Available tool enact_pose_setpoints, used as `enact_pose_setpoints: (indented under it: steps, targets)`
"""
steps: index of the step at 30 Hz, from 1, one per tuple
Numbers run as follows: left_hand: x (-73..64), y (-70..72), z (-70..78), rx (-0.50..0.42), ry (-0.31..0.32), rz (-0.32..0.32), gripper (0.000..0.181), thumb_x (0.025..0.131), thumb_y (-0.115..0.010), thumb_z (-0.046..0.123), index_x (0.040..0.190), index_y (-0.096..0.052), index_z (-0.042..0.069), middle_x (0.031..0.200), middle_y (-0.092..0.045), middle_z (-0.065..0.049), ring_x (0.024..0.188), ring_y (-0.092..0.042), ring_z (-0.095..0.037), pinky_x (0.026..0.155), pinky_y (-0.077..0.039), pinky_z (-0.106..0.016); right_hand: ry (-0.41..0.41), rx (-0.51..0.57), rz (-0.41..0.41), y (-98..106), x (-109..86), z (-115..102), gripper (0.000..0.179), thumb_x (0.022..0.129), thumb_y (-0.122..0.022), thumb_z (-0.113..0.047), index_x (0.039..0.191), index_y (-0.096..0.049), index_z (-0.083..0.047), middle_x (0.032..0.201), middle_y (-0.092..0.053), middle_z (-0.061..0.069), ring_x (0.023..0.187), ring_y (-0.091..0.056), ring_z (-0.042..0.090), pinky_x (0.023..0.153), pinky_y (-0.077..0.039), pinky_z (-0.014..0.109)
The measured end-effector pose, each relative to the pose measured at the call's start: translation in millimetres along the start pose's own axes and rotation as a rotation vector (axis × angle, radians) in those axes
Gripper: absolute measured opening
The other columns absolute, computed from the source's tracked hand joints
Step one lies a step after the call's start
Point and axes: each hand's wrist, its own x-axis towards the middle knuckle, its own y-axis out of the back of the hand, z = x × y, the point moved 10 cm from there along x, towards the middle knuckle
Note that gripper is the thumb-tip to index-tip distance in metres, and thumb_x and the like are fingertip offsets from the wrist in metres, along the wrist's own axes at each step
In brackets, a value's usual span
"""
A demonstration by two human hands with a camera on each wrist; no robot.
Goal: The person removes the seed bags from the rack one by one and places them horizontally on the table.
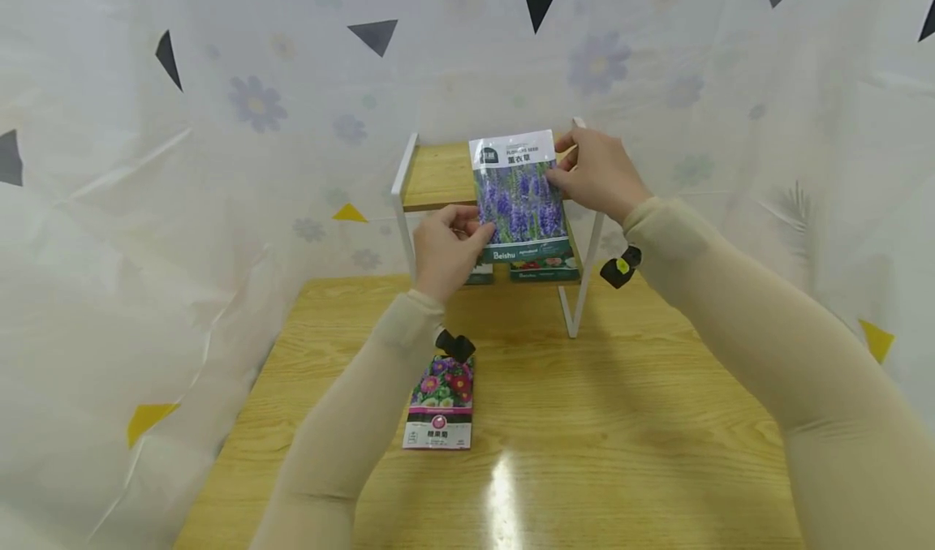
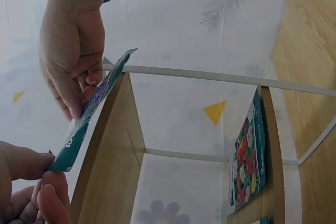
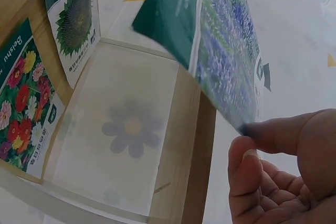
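Note:
A seed packet with purple lavender flowers [image 1: 517,201] is held up in front of the two-tier shelf, its printed face toward me. My left hand [image 1: 449,250] pinches its lower left edge between thumb and fingers. The right hand [image 1: 599,173] pinches the upper right edge. In the left wrist view the lavender packet [image 2: 92,108] tilts close over the front edge of the upper board [image 2: 113,140]. From the right wrist, my thumb and finger [image 3: 247,145] show gripping one corner of it.
On the lower board lie a packet with red and mixed flowers [image 3: 23,103] and a sunflower packet [image 3: 75,27]. A pink-flower packet [image 1: 440,420] lies on the wooden table [image 1: 584,453], near my left forearm. White metal frame legs [image 1: 584,290] support the shelf.

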Motion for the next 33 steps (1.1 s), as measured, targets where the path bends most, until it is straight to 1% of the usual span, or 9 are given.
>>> enact_pose_setpoints:
  steps: [4,8,12,21,29,33]
  targets:
    - [-6.2,1.2,1.3,-0.003,-0.03,0.005,0.025,0.084,-0.076,0.017,0.104,-0.071,0.003,0.08,-0.066,-0.003,0.068,-0.06,-0.014,0.063,-0.052,-0.025,0.02,0.015,0.011,-1.0,-4.4,1.5,0.048,0.095,-0.06,-0.022,0.136,-0.044,-0.005,0.099,-0.06,0.01,0.078,-0.064,0.023,0.072,-0.05,0.038]
    - [-12.3,2.4,1.3,-0.016,-0.036,0.006,0.025,0.083,-0.077,0.017,0.104,-0.071,0.003,0.08,-0.067,-0.004,0.067,-0.06,-0.014,0.06,-0.051,-0.025,0.042,0.024,0.015,-1.7,-9.0,1.9,0.058,0.094,-0.061,-0.02,0.145,-0.035,-0.008,0.095,-0.062,0.008,0.076,-0.063,0.023,0.072,-0.048,0.037]
    - [-18.1,2.5,2.5,-0.026,-0.044,-0.003,0.025,0.084,-0.076,0.016,0.104,-0.07,0.002,0.079,-0.067,-0.004,0.066,-0.06,-0.015,0.06,-0.051,-0.026,0.066,0.022,0.005,-2.5,-14.2,1.8,0.067,0.093,-0.062,-0.019,0.151,-0.028,-0.012,0.093,-0.063,0.007,0.072,-0.064,0.022,0.071,-0.05,0.037]
    - [-33.3,1.6,4.6,-0.057,-0.072,-0.017,0.023,0.083,-0.076,0.014,0.102,-0.07,0.001,0.078,-0.066,-0.005,0.064,-0.06,-0.015,0.059,-0.05,-0.026,0.089,0.062,-0.009,-4.4,-26.3,4.8,0.066,0.093,-0.064,-0.02,0.15,-0.031,-0.013,0.091,-0.064,0.008,0.07,-0.065,0.02,0.065,-0.052,0.034]
    - [-49.3,0.1,-0.2,-0.088,-0.044,-0.044,0.023,0.084,-0.075,0.014,0.102,-0.069,0.001,0.079,-0.065,-0.004,0.065,-0.06,-0.015,0.059,-0.051,-0.027,0.122,0.077,0.002,-7.0,-42.2,4.5,0.066,0.092,-0.066,-0.02,0.149,-0.032,-0.012,0.088,-0.064,0.008,0.067,-0.064,0.02,0.059,-0.05,0.032]
    - [-57.1,-2.5,-1.8,-0.092,-0.05,-0.074,0.023,0.085,-0.075,0.015,0.103,-0.068,0.003,0.079,-0.064,-0.004,0.065,-0.06,-0.015,0.059,-0.052,-0.028,0.132,0.069,0.005,-9.2,-53.2,5.4,0.067,0.092,-0.065,-0.02,0.149,-0.031,-0.011,0.094,-0.061,0.008,0.069,-0.065,0.02,0.06,-0.052,0.033]
